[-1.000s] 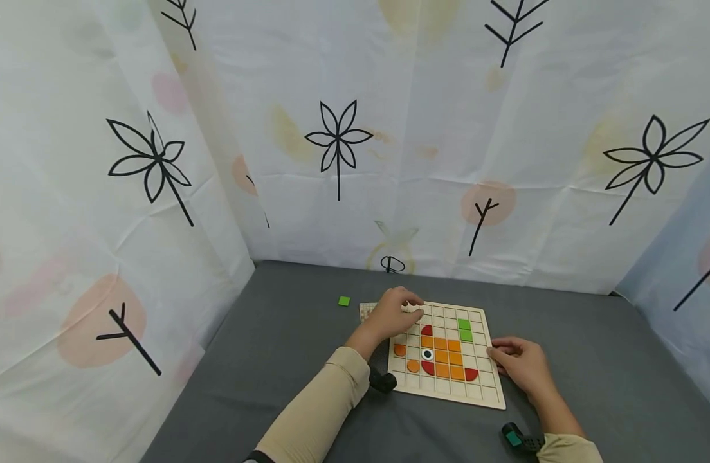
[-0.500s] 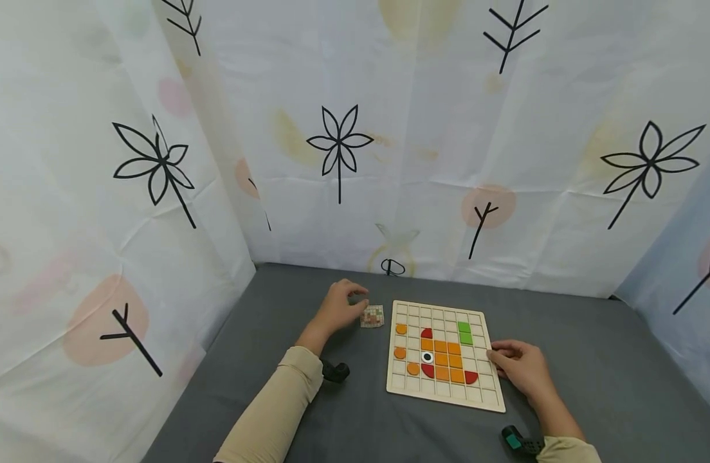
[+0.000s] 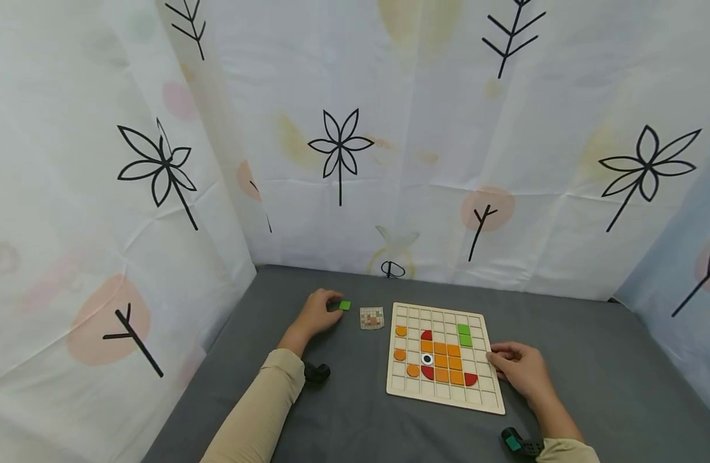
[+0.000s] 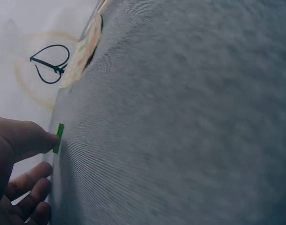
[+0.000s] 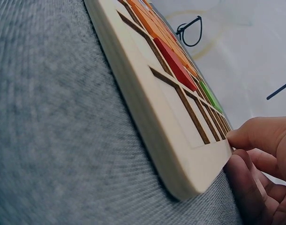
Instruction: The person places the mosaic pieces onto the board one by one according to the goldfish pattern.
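Observation:
At the back left, my left hand (image 3: pixel 317 313) reaches to a small green square tile (image 3: pixel 345 305) lying on the cloth. Thumb and index finger are apart around its near side; in the left wrist view the thumb tip overlaps the tile (image 4: pixel 59 136). My right hand (image 3: pixel 521 368) pinches the right edge of a wooden grid board (image 3: pixel 415 389), thumb at the top edge and fingers curled below. Set into the board are orange squares (image 3: pixel 440 360), red quarter-round pieces (image 3: pixel 471 379), a white-and-black eye piece (image 3: pixel 427 359), orange discs (image 3: pixel 400 355) and two green squares (image 3: pixel 464 334).
A small patterned card (image 3: pixel 372 318) lies between the green tile and the board. Dark grey cloth (image 3: pixel 343 411) covers the table. Printed white curtains (image 3: pixel 413 161) rise behind it and along the sides.
My left hand has moved left from over the board, past the card, to the loose green tile. An orange disc now shows at the board's upper left. The right hand stays at the board's edge.

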{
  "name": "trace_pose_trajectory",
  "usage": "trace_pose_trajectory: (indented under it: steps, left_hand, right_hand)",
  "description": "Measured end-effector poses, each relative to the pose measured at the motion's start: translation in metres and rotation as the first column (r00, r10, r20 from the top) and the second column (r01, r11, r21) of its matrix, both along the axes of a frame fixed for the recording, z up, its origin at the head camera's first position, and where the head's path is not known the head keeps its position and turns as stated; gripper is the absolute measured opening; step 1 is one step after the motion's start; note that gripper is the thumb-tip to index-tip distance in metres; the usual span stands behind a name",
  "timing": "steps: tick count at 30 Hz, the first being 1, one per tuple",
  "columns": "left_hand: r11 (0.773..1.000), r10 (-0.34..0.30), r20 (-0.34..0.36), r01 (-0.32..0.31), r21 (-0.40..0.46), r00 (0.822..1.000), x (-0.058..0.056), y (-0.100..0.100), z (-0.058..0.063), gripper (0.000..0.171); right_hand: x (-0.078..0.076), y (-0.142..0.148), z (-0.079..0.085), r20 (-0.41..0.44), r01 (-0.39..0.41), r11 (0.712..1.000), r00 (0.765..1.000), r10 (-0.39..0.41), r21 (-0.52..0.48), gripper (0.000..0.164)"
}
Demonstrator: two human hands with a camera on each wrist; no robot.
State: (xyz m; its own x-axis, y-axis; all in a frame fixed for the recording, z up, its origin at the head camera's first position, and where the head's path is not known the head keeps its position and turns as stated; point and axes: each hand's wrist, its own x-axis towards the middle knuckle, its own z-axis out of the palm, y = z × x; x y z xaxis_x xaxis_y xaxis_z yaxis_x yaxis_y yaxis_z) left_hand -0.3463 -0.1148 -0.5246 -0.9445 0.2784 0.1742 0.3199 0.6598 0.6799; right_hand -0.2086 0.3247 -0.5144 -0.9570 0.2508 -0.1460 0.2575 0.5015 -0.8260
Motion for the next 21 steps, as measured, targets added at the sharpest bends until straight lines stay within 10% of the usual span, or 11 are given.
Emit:
trace_pose_trajectory:
  steps: [21]
  left_hand:
    - [0.997,0.070,0.039,-0.070,-0.021,0.997,-0.0055,0.0019,-0.0039,0.026]
  right_hand:
    - [0.0027,0.0000,-0.0002,-0.025,-0.017,1.000,1.000,0.017,0.012,0.042]
